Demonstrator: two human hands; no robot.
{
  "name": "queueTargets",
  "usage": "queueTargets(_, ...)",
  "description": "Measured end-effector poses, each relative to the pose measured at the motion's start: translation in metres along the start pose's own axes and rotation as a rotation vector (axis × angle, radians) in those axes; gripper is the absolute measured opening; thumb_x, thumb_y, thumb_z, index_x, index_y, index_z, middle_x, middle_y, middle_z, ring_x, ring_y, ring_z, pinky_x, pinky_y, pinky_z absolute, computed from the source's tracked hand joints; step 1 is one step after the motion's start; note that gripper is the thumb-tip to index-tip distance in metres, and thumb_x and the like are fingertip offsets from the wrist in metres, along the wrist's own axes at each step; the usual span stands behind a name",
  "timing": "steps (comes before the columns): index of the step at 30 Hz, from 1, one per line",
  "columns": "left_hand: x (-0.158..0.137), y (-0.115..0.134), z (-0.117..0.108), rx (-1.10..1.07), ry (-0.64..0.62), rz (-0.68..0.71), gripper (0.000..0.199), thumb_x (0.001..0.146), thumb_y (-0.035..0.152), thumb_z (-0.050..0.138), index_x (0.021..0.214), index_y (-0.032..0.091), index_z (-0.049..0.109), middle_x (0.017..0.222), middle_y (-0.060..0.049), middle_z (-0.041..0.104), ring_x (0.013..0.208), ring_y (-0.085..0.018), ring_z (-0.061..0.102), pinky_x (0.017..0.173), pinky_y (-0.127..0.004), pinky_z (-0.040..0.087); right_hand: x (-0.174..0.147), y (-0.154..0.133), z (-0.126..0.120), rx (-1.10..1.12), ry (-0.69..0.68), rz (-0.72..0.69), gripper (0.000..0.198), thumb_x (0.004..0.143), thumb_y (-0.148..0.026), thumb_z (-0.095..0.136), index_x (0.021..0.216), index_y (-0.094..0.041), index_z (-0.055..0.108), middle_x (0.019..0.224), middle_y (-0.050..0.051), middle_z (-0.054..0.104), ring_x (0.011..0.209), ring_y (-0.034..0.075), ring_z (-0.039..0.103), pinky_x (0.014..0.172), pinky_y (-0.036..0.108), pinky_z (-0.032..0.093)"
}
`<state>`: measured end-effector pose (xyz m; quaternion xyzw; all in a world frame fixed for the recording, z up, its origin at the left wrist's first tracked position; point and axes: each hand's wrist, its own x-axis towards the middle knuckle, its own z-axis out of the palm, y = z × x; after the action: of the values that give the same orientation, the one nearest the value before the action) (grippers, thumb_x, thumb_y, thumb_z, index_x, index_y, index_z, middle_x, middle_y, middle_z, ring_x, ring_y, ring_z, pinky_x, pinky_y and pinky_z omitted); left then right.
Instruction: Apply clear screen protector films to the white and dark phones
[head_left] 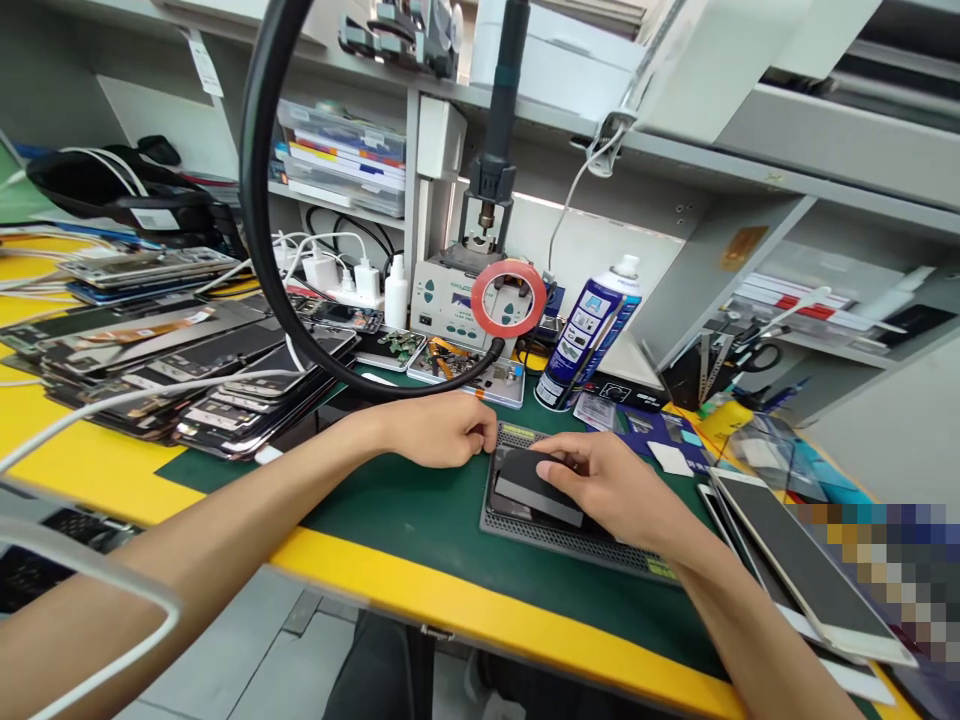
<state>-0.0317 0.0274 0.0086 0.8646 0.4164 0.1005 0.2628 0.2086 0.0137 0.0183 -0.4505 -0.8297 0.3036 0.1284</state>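
On the green work mat (420, 500) lies a dark perforated pad (495, 522) with yellow labels at two corners. A flat black phone-like panel (504, 503) rests on the pad. My right hand (600, 480) grips a dark grey, foam-like block (536, 487) from above, thumb on the near side, and the block sits on the panel. At the pad's left far corner is my left hand (442, 430), fingers curled in and touching or close to the pad's edge. Whatever those fingers may hold is hidden.
Stacked phone screens (247, 400) cover the left side. A blue spray can (589, 335) stands behind the pad, near a red tape roll (510, 300) and a hot-air station (450, 295). A thick black hose (259, 200) loops in front. White-framed tablets (802, 550) lie at right.
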Motion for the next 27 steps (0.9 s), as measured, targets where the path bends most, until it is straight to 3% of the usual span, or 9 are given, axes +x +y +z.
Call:
queueTargets(7,0.001,0.004,-0.002,0.009,0.01,-0.009,0.025,0.083,0.011,0.046,0.093,0.018,0.068,0.091,-0.001,0.071,0.077,-0.014,0.063,0.066,-0.02,0.045,-0.007,-0.008,0.0,0.055,-0.103,-0.091,0.026,0.09,-0.033,0.055,0.099,-0.019,0.075,0.091,0.004,0.073,0.074,0.019,0.06,0.063,0.027,0.043)
queueTargets(11,0.001,0.007,-0.002,0.017,0.012,-0.022,0.024,0.084,0.012,0.046,0.093,0.018,0.067,0.093,-0.001,0.071,0.078,-0.014,0.063,0.066,-0.02,0.045,-0.007,0.001,-0.013,0.147,0.007,-0.036,0.027,0.092,-0.035,0.054,0.107,-0.021,0.07,0.092,0.002,0.072,0.076,0.018,0.061,0.065,0.027,0.044)
queueTargets(15,0.0,0.01,-0.004,0.022,-0.006,-0.051,0.023,0.085,0.013,0.047,0.094,0.018,0.067,0.092,-0.001,0.071,0.075,-0.014,0.063,0.065,-0.021,0.044,-0.004,0.009,-0.018,0.089,0.104,0.001,0.025,0.092,-0.035,0.052,0.103,-0.021,0.07,0.087,0.003,0.071,0.071,0.018,0.059,0.062,0.028,0.042)
queueTargets(20,0.0,0.013,-0.005,0.025,-0.017,-0.075,0.024,0.086,0.017,0.045,0.096,0.02,0.067,0.092,-0.001,0.07,0.075,-0.015,0.062,0.063,-0.022,0.045,-0.001,0.009,-0.013,0.036,0.089,-0.04,0.024,0.089,-0.032,0.055,0.1,-0.019,0.072,0.086,0.006,0.071,0.075,0.021,0.061,0.065,0.029,0.043)
queueTargets(27,0.003,0.014,-0.004,0.024,-0.028,-0.072,0.023,0.088,0.018,0.043,0.092,0.02,0.065,0.092,-0.001,0.069,0.078,-0.015,0.062,0.067,-0.023,0.045,-0.006,0.003,-0.007,0.029,-0.015,-0.06,0.024,0.087,-0.03,0.054,0.092,-0.017,0.074,0.071,0.002,0.066,0.061,0.015,0.053,0.054,0.026,0.035)
